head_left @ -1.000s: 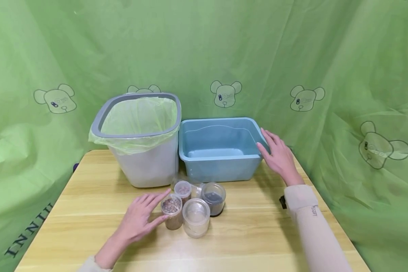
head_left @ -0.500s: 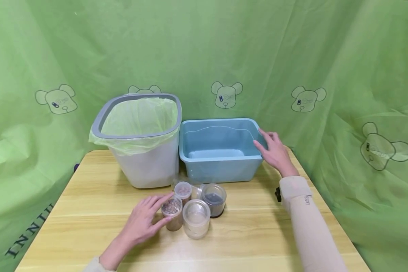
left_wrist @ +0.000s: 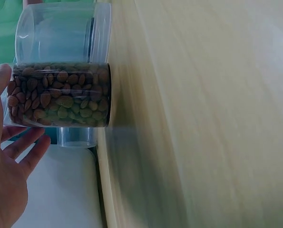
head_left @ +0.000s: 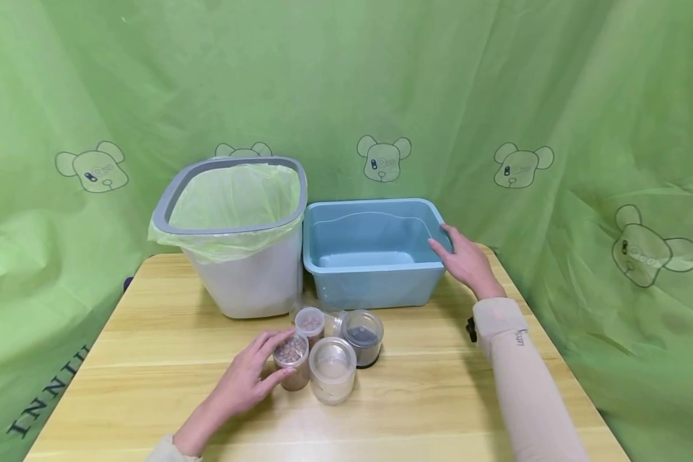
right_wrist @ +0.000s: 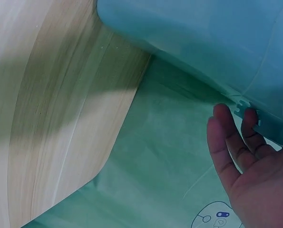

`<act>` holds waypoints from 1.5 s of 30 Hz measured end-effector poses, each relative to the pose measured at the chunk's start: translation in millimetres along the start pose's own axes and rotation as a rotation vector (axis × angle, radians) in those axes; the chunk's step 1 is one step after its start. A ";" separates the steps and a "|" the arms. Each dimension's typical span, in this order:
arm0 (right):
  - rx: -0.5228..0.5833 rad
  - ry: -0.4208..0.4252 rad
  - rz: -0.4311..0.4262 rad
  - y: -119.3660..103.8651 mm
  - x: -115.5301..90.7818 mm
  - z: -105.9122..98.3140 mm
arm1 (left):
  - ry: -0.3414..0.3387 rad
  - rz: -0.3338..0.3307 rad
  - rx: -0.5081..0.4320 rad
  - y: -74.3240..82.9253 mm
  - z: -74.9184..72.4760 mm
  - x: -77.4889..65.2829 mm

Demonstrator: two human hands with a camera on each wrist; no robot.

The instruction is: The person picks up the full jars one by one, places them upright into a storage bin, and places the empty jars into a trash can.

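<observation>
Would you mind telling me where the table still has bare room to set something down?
The table is bare in front of the jars, between jars and right forearm, and left of the left hand. It is crowded around the jars, white bin and blue tub.

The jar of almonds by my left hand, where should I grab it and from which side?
Grip the almond jar round its straight clear wall, below the lid, coming from its left where the left hand already is. The empty jar crowds its right side.

small jar [head_left: 310, 323] contents — too small to tell, left hand [left_wrist: 8, 185] cropped
</observation>
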State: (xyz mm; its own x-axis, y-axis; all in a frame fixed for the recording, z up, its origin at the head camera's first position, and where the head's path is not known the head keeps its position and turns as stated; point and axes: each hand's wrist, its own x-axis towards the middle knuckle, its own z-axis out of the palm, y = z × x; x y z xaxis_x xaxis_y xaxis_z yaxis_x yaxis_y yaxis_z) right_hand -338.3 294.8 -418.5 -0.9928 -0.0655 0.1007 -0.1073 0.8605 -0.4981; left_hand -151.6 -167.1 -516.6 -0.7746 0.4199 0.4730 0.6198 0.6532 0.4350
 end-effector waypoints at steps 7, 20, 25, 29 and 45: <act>0.004 0.008 -0.005 0.1 0.1 2.1 | -0.007 -0.004 -0.044 0.5 -0.3 -0.6; 0.016 -0.027 -0.006 -0.1 0.9 0.1 | 0.026 -0.003 -0.101 2.3 -1.6 -1.8; 0.007 -0.045 -0.003 0.8 1.0 -0.3 | 0.062 0.029 -0.104 7.7 -11.0 1.9; -0.003 -0.051 -0.006 1.2 -0.6 -0.9 | 0.088 0.078 -0.099 11.1 -23.0 8.5; -0.029 -0.075 -0.013 -1.8 -7.1 -6.8 | 0.133 0.178 -0.061 32.1 -85.2 47.1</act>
State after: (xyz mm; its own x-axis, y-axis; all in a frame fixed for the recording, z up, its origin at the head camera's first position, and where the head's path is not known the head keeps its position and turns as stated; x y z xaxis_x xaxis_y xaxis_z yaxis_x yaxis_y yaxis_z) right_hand -330.7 297.1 -412.4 -0.9926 -0.1139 0.0415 -0.1199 0.8735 -0.4718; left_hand -157.5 -180.0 -415.1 -0.6318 0.4358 0.6411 0.7544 0.5356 0.3795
